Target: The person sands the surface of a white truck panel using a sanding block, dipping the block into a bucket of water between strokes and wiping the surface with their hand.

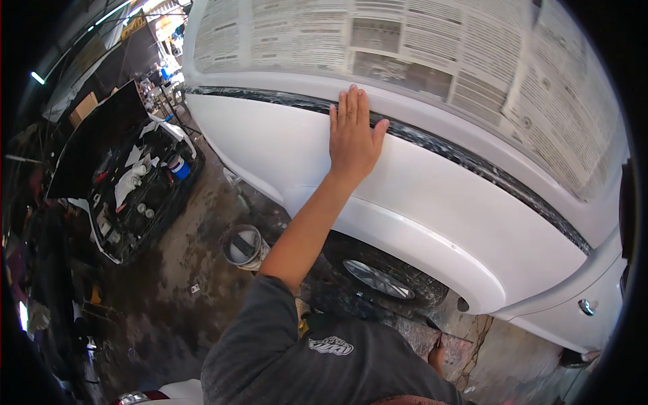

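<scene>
In garage, against white car.
Resting left hand flat, fingers slightly parted, gripping nothing; cannot tell about right hand.

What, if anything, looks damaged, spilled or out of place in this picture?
The dark strip under the left hand has patchy pale smears, uneven beside the smooth white panel. The floor is blotched with dark stains, possibly spills. Crumpled pale material lies in the open engine bay, an odd place for it.

The left hand is laid flat across the dark strip on a white car; newspaper is spread above it. The right hand is held low at near right. A bucket is placed left of the wheel.
</scene>
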Demonstrator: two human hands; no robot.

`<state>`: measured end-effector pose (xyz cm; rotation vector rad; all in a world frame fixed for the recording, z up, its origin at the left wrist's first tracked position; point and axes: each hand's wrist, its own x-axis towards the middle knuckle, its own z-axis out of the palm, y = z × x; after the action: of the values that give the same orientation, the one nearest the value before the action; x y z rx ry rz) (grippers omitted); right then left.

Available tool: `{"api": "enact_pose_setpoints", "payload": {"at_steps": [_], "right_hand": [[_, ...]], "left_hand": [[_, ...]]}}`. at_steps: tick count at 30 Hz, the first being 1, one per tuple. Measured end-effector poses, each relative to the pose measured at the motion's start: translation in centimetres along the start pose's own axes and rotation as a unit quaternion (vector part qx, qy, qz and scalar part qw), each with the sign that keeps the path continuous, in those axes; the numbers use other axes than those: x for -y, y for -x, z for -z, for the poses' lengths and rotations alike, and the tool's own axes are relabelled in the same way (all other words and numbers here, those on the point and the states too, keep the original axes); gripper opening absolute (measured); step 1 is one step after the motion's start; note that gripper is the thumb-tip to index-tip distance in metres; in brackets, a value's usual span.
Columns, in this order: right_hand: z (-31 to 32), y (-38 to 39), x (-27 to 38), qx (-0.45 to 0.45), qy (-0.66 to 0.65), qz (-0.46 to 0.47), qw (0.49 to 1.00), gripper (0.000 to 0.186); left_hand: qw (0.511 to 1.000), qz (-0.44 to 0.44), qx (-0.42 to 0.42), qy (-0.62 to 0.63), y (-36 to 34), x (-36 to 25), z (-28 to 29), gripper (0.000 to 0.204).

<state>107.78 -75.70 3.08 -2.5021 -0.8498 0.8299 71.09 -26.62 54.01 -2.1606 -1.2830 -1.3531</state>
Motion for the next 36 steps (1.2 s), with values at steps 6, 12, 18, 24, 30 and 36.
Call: {"api": "enact_pose_setpoints", "payload": {"at_steps": [6,12,18,24,30,36], "right_hand": [[-2.2,1.5,6.4,-0.050,0.024,-0.029,0.998,0.042],[-7.5,4.2,15.6,-0.056,0.037,-0.021,0.998,0.042],[-12.0,8.3,28.2,-0.035,0.022,0.051,0.998,0.042],[-14.5,10.4,34.4,-0.065,-0.032,0.055,0.996,0.044],[-14.4,11.6,40.7,-0.033,-0.045,0.153,0.987,0.044],[-14.7,10.4,45.8,0.004,-0.054,0.217,0.975,0.044]], "left_hand": [[0.998,0.052,-0.025,-0.036,-3.0,11.8,2.2,0.071],[0.997,0.011,-0.059,-0.045,-4.6,25.3,4.5,0.070],[0.997,-0.019,-0.071,-0.038,-5.9,36.2,6.8,0.070],[0.994,-0.030,-0.099,-0.041,-7.9,43.8,7.7,0.067],[0.987,-0.012,-0.130,-0.090,-8.7,49.4,9.7,0.058],[0.994,0.022,-0.102,0.031,-9.8,46.0,9.5,0.048]]}}
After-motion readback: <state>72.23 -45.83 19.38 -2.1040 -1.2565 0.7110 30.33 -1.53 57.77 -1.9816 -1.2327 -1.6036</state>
